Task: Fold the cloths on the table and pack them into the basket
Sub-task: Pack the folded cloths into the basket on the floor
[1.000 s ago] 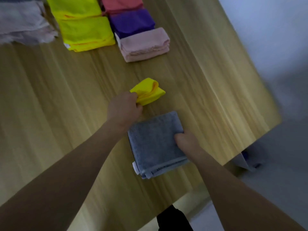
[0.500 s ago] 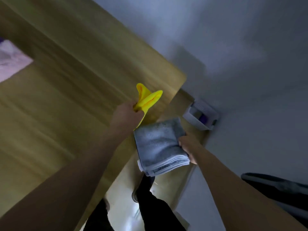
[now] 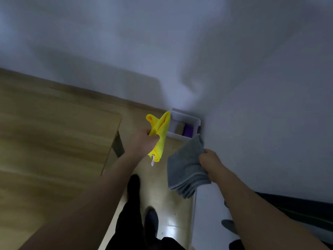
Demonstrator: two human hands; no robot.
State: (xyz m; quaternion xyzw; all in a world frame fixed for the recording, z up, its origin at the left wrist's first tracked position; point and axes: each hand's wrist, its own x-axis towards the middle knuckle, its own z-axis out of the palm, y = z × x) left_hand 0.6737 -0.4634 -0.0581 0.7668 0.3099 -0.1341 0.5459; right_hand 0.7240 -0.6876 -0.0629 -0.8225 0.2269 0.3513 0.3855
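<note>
Left hand (image 3: pixel 144 142) had a clenched grip on the folded yellow cloth (image 3: pixel 159 132), held in the air just in front of the white basket (image 3: pixel 185 120) on the floor. Right hand (image 3: pixel 210 160) gripped the folded grey cloth (image 3: pixel 185 168), nearer than the basket and to its right; bench (image 3: pixel 54 132) sat left of the basket.

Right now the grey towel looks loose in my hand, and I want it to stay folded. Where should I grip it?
Probably pinch the grey towel across its stacked layers at the lower edge, coming from the right side where the right hand already holds it; those layers fan apart there.
</note>
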